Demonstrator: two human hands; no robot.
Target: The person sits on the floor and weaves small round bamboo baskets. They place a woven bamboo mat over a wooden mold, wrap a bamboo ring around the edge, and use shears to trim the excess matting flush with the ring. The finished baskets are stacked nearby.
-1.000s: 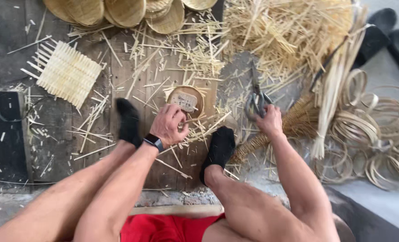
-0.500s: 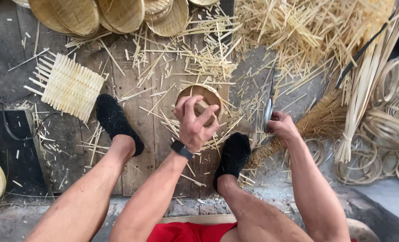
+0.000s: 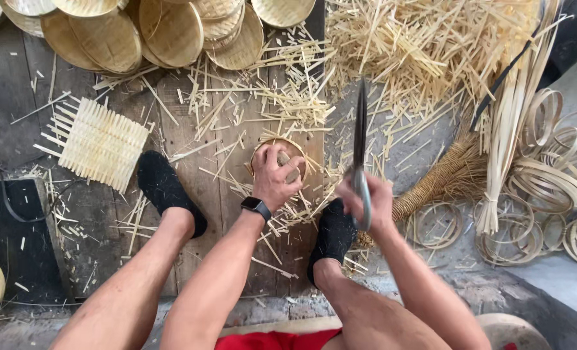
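Left hand [image 3: 274, 176] grasps small round woven basket [image 3: 277, 154] by its rim (likely light, springy), right hand [image 3: 368, 202], beside basket, clenched on scissors [image 3: 360, 142]

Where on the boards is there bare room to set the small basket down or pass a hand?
Barest is the plank between the left foot and the left hand holding the small basket, with only loose splints. Some dark board shows between the woven mat and the stacked trays. Crowded: the splint pile and hoops beyond the right hand gripping shears.
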